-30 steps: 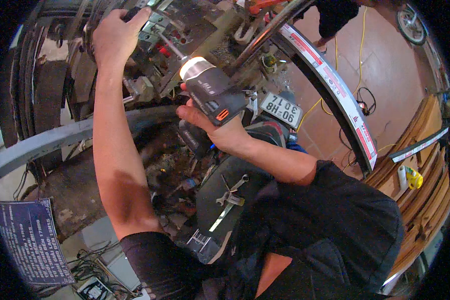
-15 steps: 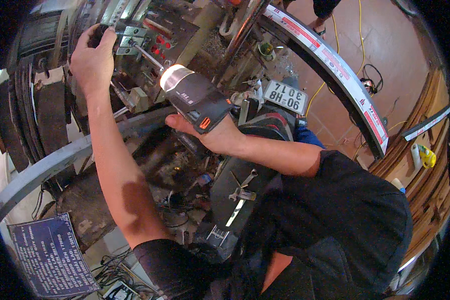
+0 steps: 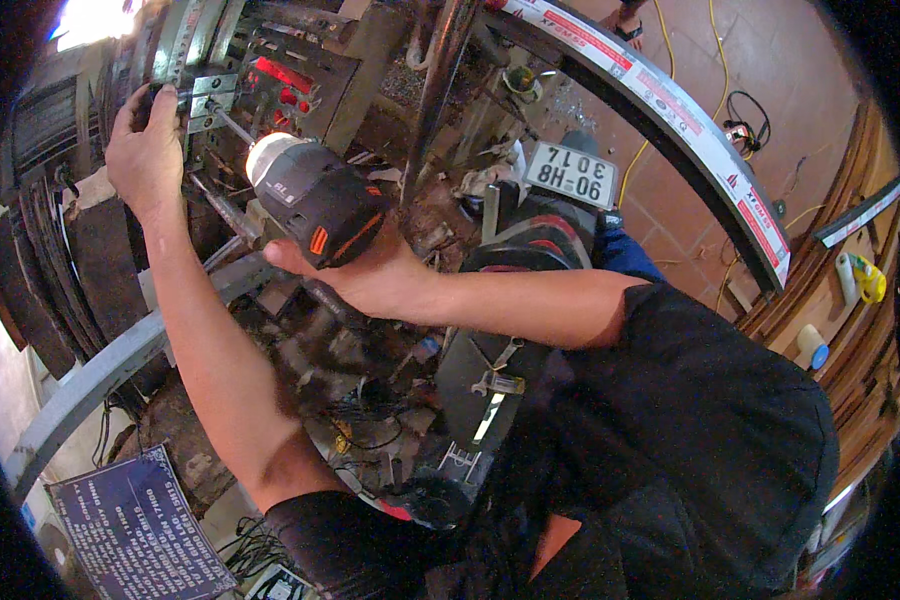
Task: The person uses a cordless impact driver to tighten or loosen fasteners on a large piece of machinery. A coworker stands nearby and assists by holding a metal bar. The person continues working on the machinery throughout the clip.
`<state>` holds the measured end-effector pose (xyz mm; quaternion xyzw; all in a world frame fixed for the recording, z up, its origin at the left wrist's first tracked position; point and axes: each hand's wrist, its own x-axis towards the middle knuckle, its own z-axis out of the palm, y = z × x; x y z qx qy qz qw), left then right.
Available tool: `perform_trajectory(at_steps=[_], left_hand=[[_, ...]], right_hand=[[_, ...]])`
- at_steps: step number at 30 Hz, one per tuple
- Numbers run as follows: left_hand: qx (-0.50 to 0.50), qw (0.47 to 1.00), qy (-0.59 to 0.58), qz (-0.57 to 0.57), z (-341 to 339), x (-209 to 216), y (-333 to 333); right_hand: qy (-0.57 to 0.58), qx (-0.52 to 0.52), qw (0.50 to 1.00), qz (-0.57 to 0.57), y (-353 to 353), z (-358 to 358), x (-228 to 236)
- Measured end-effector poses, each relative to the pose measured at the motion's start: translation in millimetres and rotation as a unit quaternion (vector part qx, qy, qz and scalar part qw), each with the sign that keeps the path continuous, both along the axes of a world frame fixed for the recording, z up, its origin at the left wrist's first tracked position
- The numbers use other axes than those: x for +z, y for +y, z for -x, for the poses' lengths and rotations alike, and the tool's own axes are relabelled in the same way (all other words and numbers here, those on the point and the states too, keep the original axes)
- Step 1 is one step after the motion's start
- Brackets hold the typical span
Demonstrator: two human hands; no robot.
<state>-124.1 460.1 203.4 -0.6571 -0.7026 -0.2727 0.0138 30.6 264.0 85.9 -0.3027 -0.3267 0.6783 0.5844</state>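
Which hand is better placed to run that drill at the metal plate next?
The right hand, probably: it grips the drill, whose bit points at the metal plate. The left hand is beside the plate, away from the drill.

Power drill (image 3: 315, 195) now nearer the metal plate (image 3: 210, 92) than before
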Motion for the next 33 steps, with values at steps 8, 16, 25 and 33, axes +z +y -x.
perform_trajectory(at_steps=[8, 16, 25, 33], left_hand=[[0.009, 0.997, 0.083, -0.004, 8, 3, 14], [-0.02, 0.976, 0.215, -0.029, 9, -6, 19], [-0.016, 0.976, 0.208, -0.054, 16, -12, 27], [0.026, 0.975, 0.215, -0.045, 8, -12, 26]], right_hand=[[-0.107, -0.056, 0.992, -0.033, 18, 23, -4], [-0.169, -0.019, 0.983, -0.062, 20, 14, -3], [-0.125, -0.066, 0.986, -0.083, 25, 13, -8], [-0.112, -0.111, 0.983, -0.098, 32, 15, -8]])
